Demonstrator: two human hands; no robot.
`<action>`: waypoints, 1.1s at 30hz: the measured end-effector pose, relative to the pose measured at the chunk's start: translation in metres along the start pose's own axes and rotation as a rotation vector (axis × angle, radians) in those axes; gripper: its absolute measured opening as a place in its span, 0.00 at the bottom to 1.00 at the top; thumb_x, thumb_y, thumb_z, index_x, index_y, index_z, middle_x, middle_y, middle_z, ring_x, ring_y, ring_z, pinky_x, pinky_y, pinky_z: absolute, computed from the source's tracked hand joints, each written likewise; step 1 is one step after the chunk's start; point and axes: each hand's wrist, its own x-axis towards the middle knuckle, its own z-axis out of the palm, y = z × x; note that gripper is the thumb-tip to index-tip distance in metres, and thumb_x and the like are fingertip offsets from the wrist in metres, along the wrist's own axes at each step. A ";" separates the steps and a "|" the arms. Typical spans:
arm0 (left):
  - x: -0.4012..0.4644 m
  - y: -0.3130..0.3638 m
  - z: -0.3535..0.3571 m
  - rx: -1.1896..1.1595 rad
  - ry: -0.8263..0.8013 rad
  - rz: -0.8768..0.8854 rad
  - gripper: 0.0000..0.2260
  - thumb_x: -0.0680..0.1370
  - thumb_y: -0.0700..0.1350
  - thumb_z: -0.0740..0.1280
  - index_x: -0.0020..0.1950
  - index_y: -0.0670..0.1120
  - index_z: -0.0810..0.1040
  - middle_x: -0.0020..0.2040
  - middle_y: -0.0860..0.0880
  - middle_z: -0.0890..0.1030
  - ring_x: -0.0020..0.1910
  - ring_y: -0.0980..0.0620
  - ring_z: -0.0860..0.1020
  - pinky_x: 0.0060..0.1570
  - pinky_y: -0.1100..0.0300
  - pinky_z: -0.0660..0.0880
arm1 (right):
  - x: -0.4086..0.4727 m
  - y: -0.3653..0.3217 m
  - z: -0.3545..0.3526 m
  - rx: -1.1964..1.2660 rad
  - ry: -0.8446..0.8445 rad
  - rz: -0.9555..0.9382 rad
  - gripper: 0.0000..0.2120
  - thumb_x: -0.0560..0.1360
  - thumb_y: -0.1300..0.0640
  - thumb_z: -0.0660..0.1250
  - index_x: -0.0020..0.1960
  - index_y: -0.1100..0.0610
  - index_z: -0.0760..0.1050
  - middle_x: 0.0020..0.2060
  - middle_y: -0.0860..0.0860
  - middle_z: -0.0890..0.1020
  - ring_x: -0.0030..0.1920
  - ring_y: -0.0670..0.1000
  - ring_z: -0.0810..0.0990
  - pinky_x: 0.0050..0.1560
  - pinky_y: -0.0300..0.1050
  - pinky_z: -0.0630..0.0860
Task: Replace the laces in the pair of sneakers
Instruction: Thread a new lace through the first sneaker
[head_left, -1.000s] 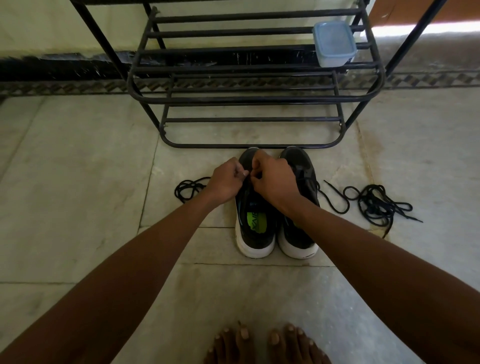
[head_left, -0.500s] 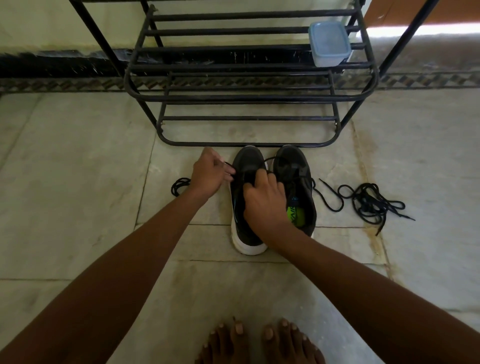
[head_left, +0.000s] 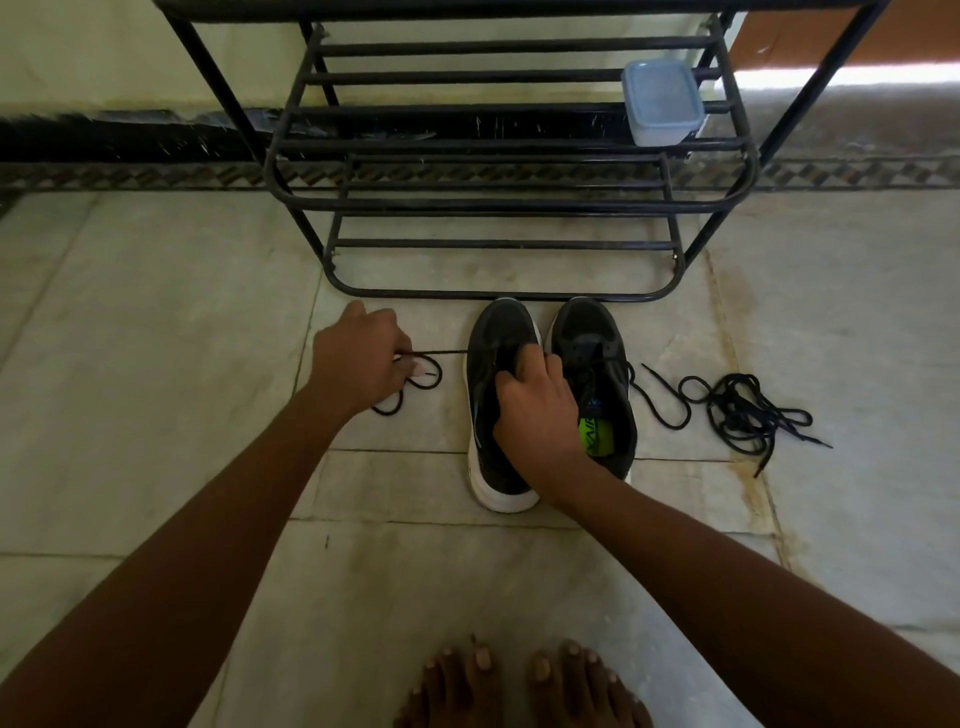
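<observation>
Two black sneakers with white soles stand side by side on the floor, toes toward the rack: the left sneaker (head_left: 493, 410) and the right sneaker (head_left: 597, 374) with a green insole label. My left hand (head_left: 361, 358) pinches a black lace (head_left: 431, 371) and holds it taut out to the left of the left sneaker; the lace's loose end curls on the tile under the hand. My right hand (head_left: 535, 410) grips the left sneaker at its tongue and opening. A tangled black lace pile (head_left: 737, 405) lies right of the pair.
A black metal shoe rack (head_left: 498, 208) stands just beyond the sneakers, with a pale blue lidded plastic box (head_left: 662, 101) on a shelf. My bare feet (head_left: 519, 686) are at the bottom edge. Marble floor tiles stretch to both sides.
My left hand has drawn the lace out leftward, away from the left sneaker. My right hand dropped from the lace at the toe end to hold the sneaker's opening.
</observation>
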 end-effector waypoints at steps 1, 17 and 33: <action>-0.004 -0.002 0.003 -0.139 0.036 -0.026 0.15 0.77 0.60 0.71 0.52 0.49 0.84 0.45 0.52 0.75 0.53 0.50 0.72 0.42 0.53 0.70 | 0.000 0.000 0.000 0.006 -0.004 0.003 0.09 0.75 0.59 0.71 0.54 0.61 0.79 0.62 0.60 0.71 0.59 0.62 0.71 0.57 0.57 0.78; -0.008 0.018 -0.034 -0.297 0.168 0.161 0.18 0.81 0.57 0.66 0.69 0.51 0.73 0.56 0.48 0.80 0.54 0.50 0.79 0.49 0.51 0.79 | 0.000 -0.001 -0.004 0.040 -0.068 0.020 0.10 0.77 0.60 0.69 0.58 0.60 0.77 0.66 0.57 0.67 0.64 0.59 0.68 0.59 0.53 0.78; -0.017 0.023 -0.063 -0.460 -0.165 0.137 0.03 0.76 0.47 0.74 0.48 0.51 0.85 0.35 0.55 0.84 0.37 0.58 0.83 0.51 0.48 0.83 | 0.001 0.002 0.000 0.108 -0.065 0.016 0.11 0.77 0.59 0.69 0.59 0.59 0.77 0.66 0.57 0.67 0.64 0.57 0.68 0.61 0.50 0.77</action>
